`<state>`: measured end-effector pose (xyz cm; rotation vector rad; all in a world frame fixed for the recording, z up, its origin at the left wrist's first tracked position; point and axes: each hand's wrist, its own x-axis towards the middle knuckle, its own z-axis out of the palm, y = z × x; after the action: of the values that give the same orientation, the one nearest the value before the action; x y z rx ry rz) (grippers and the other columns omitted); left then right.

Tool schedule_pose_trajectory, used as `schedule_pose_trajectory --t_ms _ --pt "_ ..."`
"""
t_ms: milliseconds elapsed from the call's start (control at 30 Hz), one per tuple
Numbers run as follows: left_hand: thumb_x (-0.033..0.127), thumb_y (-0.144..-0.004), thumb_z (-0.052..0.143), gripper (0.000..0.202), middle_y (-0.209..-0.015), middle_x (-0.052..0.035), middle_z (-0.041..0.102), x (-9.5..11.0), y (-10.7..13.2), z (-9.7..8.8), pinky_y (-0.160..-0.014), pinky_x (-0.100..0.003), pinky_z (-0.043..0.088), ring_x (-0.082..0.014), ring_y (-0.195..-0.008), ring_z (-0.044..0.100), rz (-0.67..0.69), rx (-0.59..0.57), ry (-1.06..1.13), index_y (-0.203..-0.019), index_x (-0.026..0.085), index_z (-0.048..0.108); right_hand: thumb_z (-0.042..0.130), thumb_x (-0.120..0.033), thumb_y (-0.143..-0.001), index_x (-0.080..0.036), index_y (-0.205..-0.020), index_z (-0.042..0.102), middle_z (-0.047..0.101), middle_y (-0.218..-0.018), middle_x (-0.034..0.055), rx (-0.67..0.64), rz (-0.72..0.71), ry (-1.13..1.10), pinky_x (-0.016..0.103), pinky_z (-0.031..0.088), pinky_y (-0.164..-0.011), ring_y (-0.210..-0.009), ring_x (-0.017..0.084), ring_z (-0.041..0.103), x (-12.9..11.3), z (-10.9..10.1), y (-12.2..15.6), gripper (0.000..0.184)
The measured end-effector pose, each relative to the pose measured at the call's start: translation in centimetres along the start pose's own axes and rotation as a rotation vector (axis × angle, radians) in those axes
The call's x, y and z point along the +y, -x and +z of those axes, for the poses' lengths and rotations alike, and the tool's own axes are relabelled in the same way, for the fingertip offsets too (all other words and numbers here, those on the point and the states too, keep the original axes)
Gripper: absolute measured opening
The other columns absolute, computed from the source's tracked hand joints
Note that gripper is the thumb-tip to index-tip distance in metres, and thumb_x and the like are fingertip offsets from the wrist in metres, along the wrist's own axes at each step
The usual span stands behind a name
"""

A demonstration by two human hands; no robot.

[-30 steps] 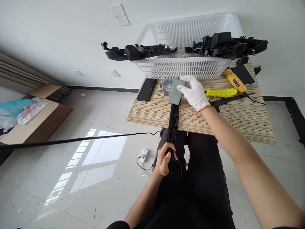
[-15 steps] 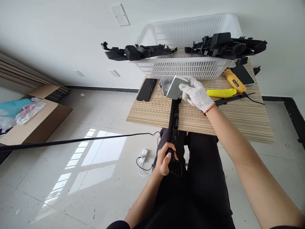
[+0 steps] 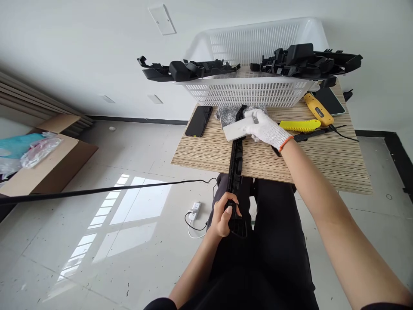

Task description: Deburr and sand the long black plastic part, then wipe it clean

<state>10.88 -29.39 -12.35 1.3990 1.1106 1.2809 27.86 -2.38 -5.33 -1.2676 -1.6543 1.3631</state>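
My bare left hand is closed around the near end of a long black plastic trim piece, above my lap. The piece runs away from me over the table's front edge, and its far end rests on a speckled grey block. In a white knitted glove with an orange cuff, my right hand grips a flat white pad. The pad lies across the upper part of the trim piece, tilted, and hides a stretch of it. Some right fingers are hidden behind the pad.
Behind stands a white plastic basket with black moulded parts across its rim. On the table lie a phone, a yellow-green utility knife, and a yellow corded tool. A cable crosses at left, above the floor.
The pad has tipped from showing its grey-green face to lying flatter, moving slightly toward me. The trim piece's far end now shows beyond it. My left hand stays put.
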Motion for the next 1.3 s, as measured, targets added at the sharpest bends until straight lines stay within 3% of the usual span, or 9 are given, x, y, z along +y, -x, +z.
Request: schedule_pose_trajectory --t_ms 100,267,400,567,700,833,933,1100,1300 --pt "0.050 -0.100 0.044 0.034 -0.064 -0.0008 0.068 0.1 0.0 0.0 -0.053 -0.027 0.045 -0.0153 -0.051 0.059 -0.007 -0.007 -0.004 -0.100 0.019 0.058 0.076 -0.036 -0.082 -0.028 -0.119 0.056 0.066 -0.104 0.0052 0.160 -0.083 -0.084 0.026 0.050 -0.043 -0.057 0.012 0.057 -0.4 0.0 0.2 0.043" --pt "0.051 -0.100 0.043 0.036 -0.064 -0.0012 0.068 0.1 -0.1 0.0 -0.054 -0.028 0.045 -0.0161 -0.052 0.059 -0.014 -0.003 -0.015 -0.099 0.019 0.058 0.064 -0.042 -0.092 -0.025 -0.116 0.066 0.072 -0.112 0.0078 0.110 -0.187 0.055 0.040 0.062 -0.075 -0.087 0.023 0.069 -0.8 0.0 0.6 0.029" --pt "0.051 -0.100 0.043 0.035 -0.063 -0.0013 0.068 0.1 -0.1 0.0 -0.055 -0.028 0.046 -0.0160 -0.053 0.059 -0.012 -0.007 -0.019 -0.099 0.019 0.058 0.057 -0.035 -0.097 -0.023 -0.115 0.071 0.071 -0.129 0.0093 0.351 -0.330 0.206 0.050 0.049 -0.109 -0.122 0.030 0.064 -0.4 -0.5 0.4 0.026" --pt "0.051 -0.101 0.042 0.035 -0.064 -0.0011 0.068 0.1 -0.1 0.0 -0.054 -0.027 0.045 -0.0155 -0.052 0.058 -0.006 -0.010 -0.010 -0.099 0.019 0.057 0.054 -0.036 -0.099 -0.022 -0.105 0.075 0.075 -0.117 0.0088 0.180 -0.315 0.208 0.049 0.052 -0.103 -0.109 0.028 0.068 -0.7 -0.9 0.5 0.026" --pt "0.051 -0.101 0.042 0.036 -0.064 -0.0013 0.068 0.1 -0.1 0.0 -0.053 -0.027 0.044 -0.0159 -0.052 0.059 -0.012 -0.007 -0.015 -0.099 0.019 0.058 0.056 -0.038 -0.098 -0.023 -0.108 0.073 0.073 -0.116 0.0086 0.419 -0.301 0.204 0.049 0.053 -0.101 -0.112 0.029 0.066 -0.9 -0.9 0.4 0.024" --pt "0.051 -0.101 0.043 0.036 -0.064 -0.0010 0.068 0.1 -0.1 0.0 -0.054 -0.027 0.045 -0.0158 -0.052 0.059 -0.003 -0.005 -0.017 -0.099 0.019 0.058 0.062 -0.051 -0.095 -0.022 -0.097 0.070 0.072 -0.095 0.0086 0.243 -0.161 0.022 0.040 0.060 -0.073 -0.079 0.023 0.067 -0.5 -1.2 0.0 0.030" --pt "0.051 -0.101 0.043 0.035 -0.064 -0.0011 0.068 0.1 -0.1 0.0 -0.053 -0.027 0.044 -0.0155 -0.052 0.059 -0.001 -0.005 -0.008 -0.100 0.019 0.058 0.066 -0.049 -0.092 -0.022 -0.096 0.069 0.071 -0.093 0.0082 0.338 -0.174 0.080 0.039 0.061 -0.075 -0.081 0.023 0.067 -0.3 -1.5 -0.2 0.027" --pt "0.052 -0.101 0.043 0.036 -0.063 -0.0012 0.068 0.1 -0.1 0.0 -0.051 -0.026 0.043 -0.0154 -0.051 0.059 -0.004 -0.005 -0.009 -0.098 0.019 0.058 0.068 -0.040 -0.089 -0.021 -0.115 0.070 0.071 -0.106 0.0108 0.336 -0.164 0.182 0.049 0.060 -0.090 -0.101 0.031 0.068 -0.8 -1.5 0.1 0.033" --pt "0.049 -0.101 0.043 0.033 -0.064 -0.0007 0.068 -0.1 -0.1 0.0 -0.052 -0.026 0.044 -0.0153 -0.051 0.059 0.006 0.004 -0.010 -0.100 0.019 0.058 0.070 -0.030 -0.086 -0.034 -0.154 0.041 0.067 -0.121 0.0075 0.117 -0.154 0.010 0.040 0.065 -0.064 -0.075 0.021 0.067 -0.7 -0.6 0.5 0.075"
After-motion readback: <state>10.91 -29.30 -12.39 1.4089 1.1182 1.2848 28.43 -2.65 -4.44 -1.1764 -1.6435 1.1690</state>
